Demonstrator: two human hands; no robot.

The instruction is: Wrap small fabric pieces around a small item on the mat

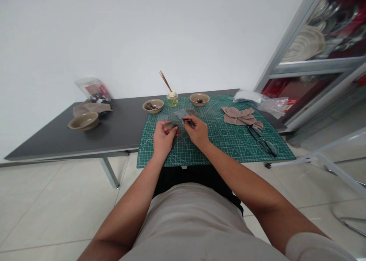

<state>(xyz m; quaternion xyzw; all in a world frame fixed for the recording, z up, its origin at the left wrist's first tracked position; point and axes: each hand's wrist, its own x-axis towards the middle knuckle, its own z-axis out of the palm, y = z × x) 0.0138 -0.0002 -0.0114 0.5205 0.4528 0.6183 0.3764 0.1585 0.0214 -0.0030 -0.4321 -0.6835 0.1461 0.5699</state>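
My left hand [162,137] rests on the green cutting mat [228,146], fingers curled around a small dark piece [174,126] pinched at its tips. My right hand [197,130] is beside it, fingers closed on a thin dark tool [189,122] that points toward the left hand. Small grey squares [181,113] lie on the mat just beyond both hands. The two hands are a few centimetres apart.
Two tan bowls [153,106] [199,99] with dark pieces and a reed diffuser jar [172,99] stand behind the mat. Beige fabric [240,116] and black scissors [263,140] lie to the right, a plastic bag [259,99] beyond. An empty bowl [84,121] and a clear bag [94,90] sit at left.
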